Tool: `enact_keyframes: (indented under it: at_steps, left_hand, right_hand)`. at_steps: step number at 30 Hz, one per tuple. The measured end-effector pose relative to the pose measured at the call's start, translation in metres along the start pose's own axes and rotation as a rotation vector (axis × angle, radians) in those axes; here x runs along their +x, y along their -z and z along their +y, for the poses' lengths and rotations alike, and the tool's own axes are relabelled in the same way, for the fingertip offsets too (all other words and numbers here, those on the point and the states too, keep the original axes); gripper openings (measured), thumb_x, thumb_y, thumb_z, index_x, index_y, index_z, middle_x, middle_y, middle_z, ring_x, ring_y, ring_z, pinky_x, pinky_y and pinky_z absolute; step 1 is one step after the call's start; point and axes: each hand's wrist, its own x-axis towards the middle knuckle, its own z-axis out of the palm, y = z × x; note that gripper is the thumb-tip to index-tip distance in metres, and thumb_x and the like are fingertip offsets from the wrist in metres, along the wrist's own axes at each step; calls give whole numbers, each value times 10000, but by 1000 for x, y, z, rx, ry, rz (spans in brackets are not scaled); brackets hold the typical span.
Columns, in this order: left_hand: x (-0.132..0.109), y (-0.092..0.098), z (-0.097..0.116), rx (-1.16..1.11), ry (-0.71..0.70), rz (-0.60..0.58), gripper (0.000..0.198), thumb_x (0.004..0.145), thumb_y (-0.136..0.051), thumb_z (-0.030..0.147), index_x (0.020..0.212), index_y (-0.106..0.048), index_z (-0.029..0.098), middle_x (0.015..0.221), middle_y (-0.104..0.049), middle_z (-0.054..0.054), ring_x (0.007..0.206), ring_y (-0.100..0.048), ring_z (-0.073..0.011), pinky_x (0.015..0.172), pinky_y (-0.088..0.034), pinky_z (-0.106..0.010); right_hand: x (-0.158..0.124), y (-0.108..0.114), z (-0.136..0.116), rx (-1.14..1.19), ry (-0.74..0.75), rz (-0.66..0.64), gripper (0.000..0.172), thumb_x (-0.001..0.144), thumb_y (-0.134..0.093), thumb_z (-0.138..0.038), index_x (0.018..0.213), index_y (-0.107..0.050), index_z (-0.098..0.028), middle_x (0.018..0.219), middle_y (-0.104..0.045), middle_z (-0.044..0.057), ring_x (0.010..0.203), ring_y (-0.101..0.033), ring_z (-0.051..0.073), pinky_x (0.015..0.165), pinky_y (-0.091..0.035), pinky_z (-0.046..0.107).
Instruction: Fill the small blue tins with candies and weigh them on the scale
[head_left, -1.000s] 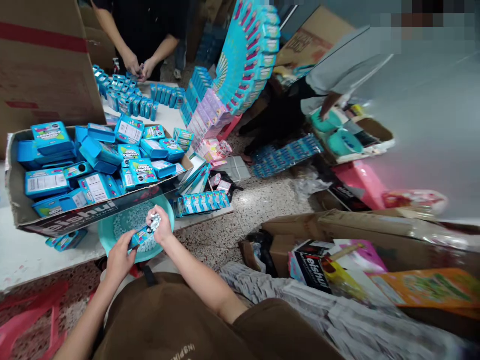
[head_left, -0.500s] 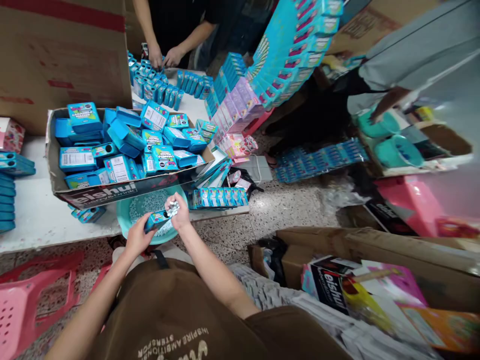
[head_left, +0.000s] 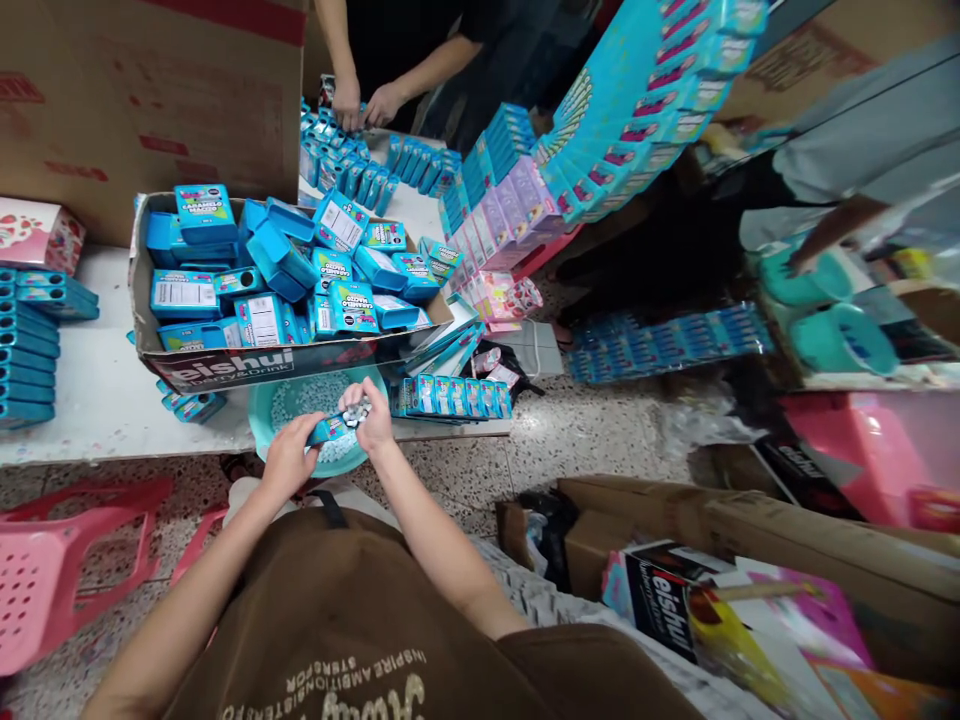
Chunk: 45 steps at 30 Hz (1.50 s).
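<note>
My left hand point(head_left: 291, 452) is closed around a small blue candy box point(head_left: 327, 430), held tilted over a turquoise basin point(head_left: 262, 425). At the end of that box, my right hand point(head_left: 373, 417) is cupped round a bunch of small pale candies point(head_left: 355, 411). Many more such candies lie loose in the basin. Just beyond it stands an open cardboard carton point(head_left: 225, 368), piled with blue candy boxes point(head_left: 281, 260). Part of the basin is hidden under the carton's front and behind my hands.
Blue boxes stand in a row point(head_left: 454, 396) right of the basin, and others are stacked at the left point(head_left: 30, 350). A co-worker's hands point(head_left: 367, 105) handle boxes across the white table point(head_left: 90, 410). A pink stool point(head_left: 52, 570) stands lower left; cartons point(head_left: 675, 510) lie at right.
The camera view has shifted, so the scene sits further right. My right hand has come against the end of the box, bringing the candies to it.
</note>
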Motion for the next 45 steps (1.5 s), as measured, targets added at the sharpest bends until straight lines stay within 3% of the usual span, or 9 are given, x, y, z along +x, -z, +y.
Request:
enact_keyframes:
  at_steps: [7, 15, 20, 25, 32, 38, 43, 45]
  left_hand:
    - [-1, -6, -7, -71, 113, 25, 512, 750, -620, 257, 1251, -522, 215, 1230, -617, -74, 1107, -596, -257, 924, -491, -379]
    - [1, 5, 1, -6, -34, 17, 452, 772, -537, 154, 1218, -547, 230, 1228, -607, -57, 1149, -560, -232, 978, -452, -372]
    - [2, -1, 0, -85, 106, 54, 492, 755, -602, 224, 1240, -521, 218, 1224, -614, -70, 1112, -588, -243, 932, -484, -363]
    - [2, 2, 4, -48, -8, 45, 448, 766, -538, 142, 1205, -558, 229, 1228, -608, -56, 1149, -561, -226, 978, -453, -367]
    - [3, -11, 1, -190, 132, 67, 479, 759, -615, 247, 1229, -528, 217, 1223, -613, -69, 1121, -582, -242, 957, -467, -369]
    - [4, -5, 4, -156, 19, 66, 413, 779, -581, 203, 1189, -556, 244, 1199, -619, -49, 1115, -579, -222, 950, -464, -347]
    - [5, -9, 0, -206, 109, 130, 451, 753, -626, 228, 1197, -547, 228, 1196, -625, -63, 1103, -593, -237, 933, -481, -365]
    - [4, -12, -1, -204, 83, 137, 449, 755, -616, 207, 1197, -547, 231, 1200, -622, -60, 1118, -585, -232, 942, -477, -361]
  right_hand:
    - [-1, -3, 1, -7, 72, 17, 358, 780, -585, -453, 544, -525, -191, 604, -531, -12, 524, -520, 97, 555, -419, 239]
    - [-2, -7, -2, -82, 69, 41, 316, 768, -570, -433, 572, -569, -185, 620, -559, -4, 534, -532, 102, 554, -425, 242]
    - [-2, -10, -4, -149, 135, 15, 299, 770, -570, -383, 544, -559, -188, 618, -534, -8, 563, -520, 101, 595, -425, 243]
    - [-7, -10, -8, -223, 188, -44, 274, 784, -535, -342, 558, -581, -195, 620, -521, -10, 567, -485, 93, 594, -406, 233]
    - [-12, -16, -16, -241, 189, -23, 331, 808, -507, -404, 553, -563, -199, 635, -525, -5, 541, -497, 94, 564, -400, 240]
    - [-13, -17, -16, -241, 208, -43, 354, 817, -526, -447, 570, -573, -198, 636, -536, -3, 554, -523, 105, 580, -421, 252]
    - [-12, -19, -16, -261, 207, -74, 429, 841, -480, -521, 595, -582, -185, 652, -562, 6, 577, -564, 126, 603, -446, 275]
    - [-12, -21, -18, -267, 199, -80, 420, 850, -478, -504, 604, -589, -182, 667, -573, 6, 570, -565, 121, 593, -442, 271]
